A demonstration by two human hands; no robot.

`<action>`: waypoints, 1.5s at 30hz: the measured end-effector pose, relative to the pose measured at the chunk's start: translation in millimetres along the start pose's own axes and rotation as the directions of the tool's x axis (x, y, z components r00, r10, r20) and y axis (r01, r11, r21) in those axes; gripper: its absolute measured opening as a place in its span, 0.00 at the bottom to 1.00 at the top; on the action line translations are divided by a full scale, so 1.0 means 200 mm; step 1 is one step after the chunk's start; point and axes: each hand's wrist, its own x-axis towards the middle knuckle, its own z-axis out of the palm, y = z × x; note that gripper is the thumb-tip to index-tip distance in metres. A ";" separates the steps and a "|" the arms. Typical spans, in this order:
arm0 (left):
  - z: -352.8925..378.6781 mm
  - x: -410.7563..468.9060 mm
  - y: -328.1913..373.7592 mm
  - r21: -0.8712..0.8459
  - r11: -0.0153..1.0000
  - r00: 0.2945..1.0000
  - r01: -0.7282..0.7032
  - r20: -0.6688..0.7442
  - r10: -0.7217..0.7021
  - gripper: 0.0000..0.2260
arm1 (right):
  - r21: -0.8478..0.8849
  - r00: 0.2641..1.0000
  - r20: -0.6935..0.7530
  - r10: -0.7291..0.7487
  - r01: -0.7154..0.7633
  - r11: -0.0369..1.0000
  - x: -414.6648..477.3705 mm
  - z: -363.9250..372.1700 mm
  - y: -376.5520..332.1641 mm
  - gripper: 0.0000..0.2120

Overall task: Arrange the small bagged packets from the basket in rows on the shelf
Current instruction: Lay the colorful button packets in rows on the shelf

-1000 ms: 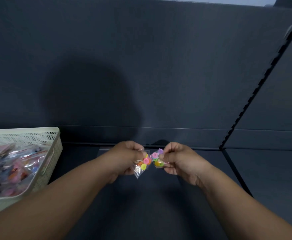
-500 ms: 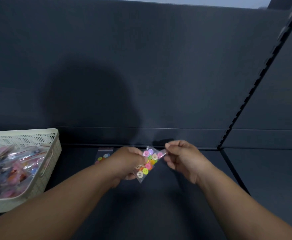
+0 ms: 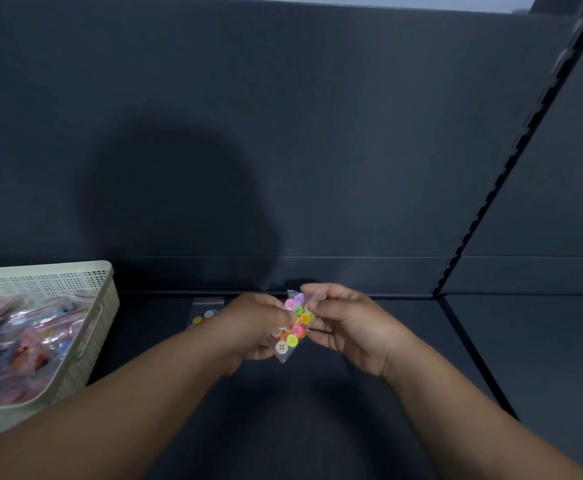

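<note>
A small clear packet of coloured buttons (image 3: 293,327) hangs tilted above the dark shelf (image 3: 283,410). My left hand (image 3: 253,327) pinches its left side and my right hand (image 3: 342,323) pinches its top right corner. Another button packet (image 3: 204,315) lies flat at the back of the shelf, partly hidden behind my left hand. The cream perforated basket (image 3: 99,306) stands at the left, filled with several more bagged packets (image 3: 20,344).
A dark back panel (image 3: 283,133) rises behind the shelf. A slotted upright rail (image 3: 511,168) runs diagonally on the right, with a second shelf section (image 3: 532,344) beyond it.
The packet has been straightened out between my hands, from crumpled to spread and tilted. My hands shifted slightly apart, uncovering the packet that lies at the back of the shelf.
</note>
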 end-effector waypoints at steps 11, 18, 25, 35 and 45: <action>-0.03 0.00 0.03 0.029 0.998 0.998 -0.056 0.043 0.055 0.07 | -0.214 0.999 0.015 -0.045 0.047 0.976 -0.01 -0.06 -0.01 0.05; 0.03 -0.01 0.06 0.251 0.962 0.992 -0.109 0.096 0.087 0.03 | -0.236 0.998 0.006 -0.061 0.060 0.970 -0.01 -0.03 -0.02 0.04; 0.02 0.01 0.02 0.126 0.992 1.000 0.004 -0.015 -0.002 0.03 | 0.073 0.994 0.109 0.012 -0.020 0.997 -0.03 -0.08 -0.02 0.13; -0.03 0.01 -0.01 0.097 0.995 0.994 -0.028 -0.106 0.039 0.04 | -0.580 0.957 -0.243 -0.158 -0.012 0.815 0.04 -0.11 0.05 0.23; -0.10 0.01 -0.05 -0.044 0.998 0.972 -0.045 -0.233 0.034 0.07 | -0.957 0.904 0.288 -0.317 0.284 -0.059 -0.02 -0.22 0.27 0.22</action>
